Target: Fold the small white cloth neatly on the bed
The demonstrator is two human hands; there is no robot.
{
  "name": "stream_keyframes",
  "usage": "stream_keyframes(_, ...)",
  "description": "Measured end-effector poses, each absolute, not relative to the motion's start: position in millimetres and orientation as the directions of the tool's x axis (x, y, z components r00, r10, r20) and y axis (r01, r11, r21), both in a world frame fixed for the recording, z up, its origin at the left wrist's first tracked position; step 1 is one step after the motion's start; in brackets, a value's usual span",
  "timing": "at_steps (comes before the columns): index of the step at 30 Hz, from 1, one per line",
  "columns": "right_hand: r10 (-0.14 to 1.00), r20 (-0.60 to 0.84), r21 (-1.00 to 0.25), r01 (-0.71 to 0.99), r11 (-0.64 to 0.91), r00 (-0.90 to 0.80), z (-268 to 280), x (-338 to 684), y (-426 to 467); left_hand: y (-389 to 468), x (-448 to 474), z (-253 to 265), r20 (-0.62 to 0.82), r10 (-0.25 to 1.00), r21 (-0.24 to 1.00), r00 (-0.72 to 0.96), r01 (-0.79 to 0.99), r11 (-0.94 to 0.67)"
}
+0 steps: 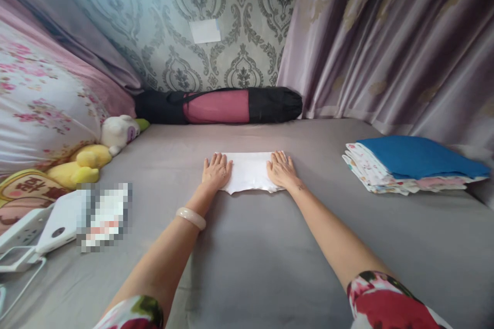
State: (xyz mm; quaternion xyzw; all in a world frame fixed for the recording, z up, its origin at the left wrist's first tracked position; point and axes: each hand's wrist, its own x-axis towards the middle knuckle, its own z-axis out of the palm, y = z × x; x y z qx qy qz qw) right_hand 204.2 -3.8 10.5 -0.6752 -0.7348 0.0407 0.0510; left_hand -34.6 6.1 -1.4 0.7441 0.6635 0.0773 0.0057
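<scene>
On the gray bed, both hands, left hand and right hand, lie flat and open on the folded white cloth between them, gripping nothing, so it might slide and come unfolded.

We press our left hand and right hand flat on the folded white cloth on the grey bed.

Folded cloth mid-bed — hands on its ends, cloth stack right, plush toys left
</scene>
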Motion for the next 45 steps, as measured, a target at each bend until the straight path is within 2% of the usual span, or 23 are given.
stream_keyframes(8, 0.995, -0.048, -0.143, 0.987, 0.075, -0.083, 15, 216, 1, 4, -44, 11, 0.035, 0.993, 0.146, 0.111, 0.983, -0.115)
stream_keyframes(17, 0.995, -0.053, -0.172, 0.983, 0.069, -0.079, 6, 233, 3, -3, -70, 0, 0.040, 0.996, 0.221, 0.084, 0.971, -0.091)
stream_keyframes(25, 0.995, -0.015, -0.105, 0.989, 0.101, -0.103, 15, 225, -5, -10, -80, -4, 0.170, 0.981, 0.338, 0.097, 0.929, -0.150)
stream_keyframes(34, 0.995, 0.008, -0.093, 0.990, 0.104, -0.104, 9, 216, -16, -9, -90, -18, 0.341, 0.935, 0.427, 0.101, 0.869, -0.250)
stream_keyframes(40, 0.994, -0.052, -0.090, 0.992, 0.091, -0.096, 17, 214, -8, -9, -91, -19, 0.405, 0.912, 0.459, 0.070, 0.847, -0.269)
stream_keyframes(45, 0.998, 0.001, -0.090, 0.994, 0.058, -0.058, 18, 208, 4, -10, -90, -20, 0.431, 0.901, 0.459, 0.056, 0.846, -0.272)
